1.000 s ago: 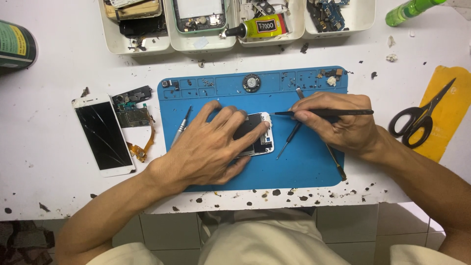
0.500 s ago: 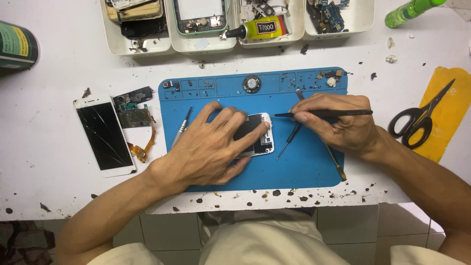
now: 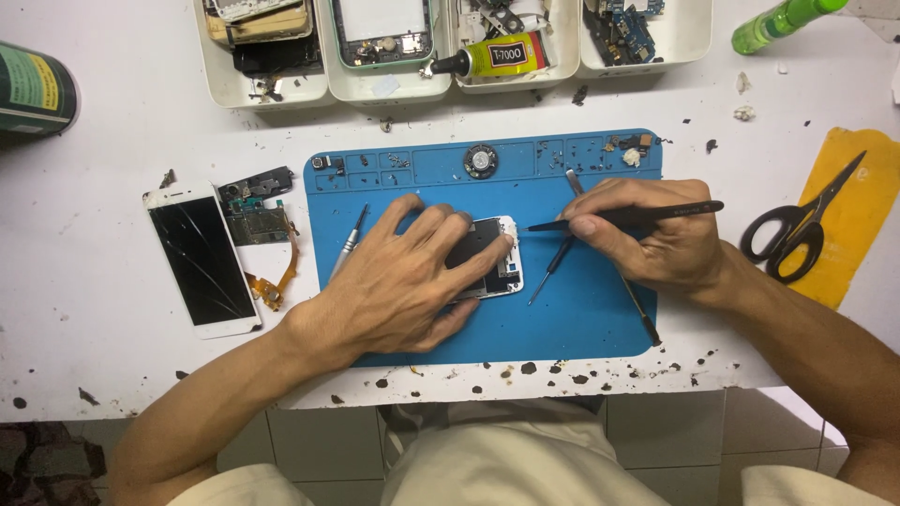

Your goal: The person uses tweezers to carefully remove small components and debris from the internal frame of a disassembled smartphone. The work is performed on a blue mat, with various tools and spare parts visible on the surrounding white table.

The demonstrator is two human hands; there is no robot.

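Pressing opened phone [image 3: 489, 258] flat on blue mat [image 3: 581, 309] – left hand [image 3: 398, 281] (fingers spread); right hand [image 3: 647, 239] pinching black tweezers [image 3: 637, 216] at phone's edge.

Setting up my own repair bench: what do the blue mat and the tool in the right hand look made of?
Mat: probably silicone or soft rubber, matte blue, with moulded compartments along its top edge. Tweezers in the right hand: likely metal with a black matte coating, thin and tapering to a fine point.

White worktable [image 3: 112, 375], chipped and speckled dark. On it: blue repair mat [image 3: 581, 319] centre; cracked white phone screen [image 3: 201, 259] left; circuit board with orange flex [image 3: 258, 230] beside it; black scissors [image 3: 802, 230] on yellow sheet [image 3: 858, 234] right; white parts trays [image 3: 450, 56] along far edge.
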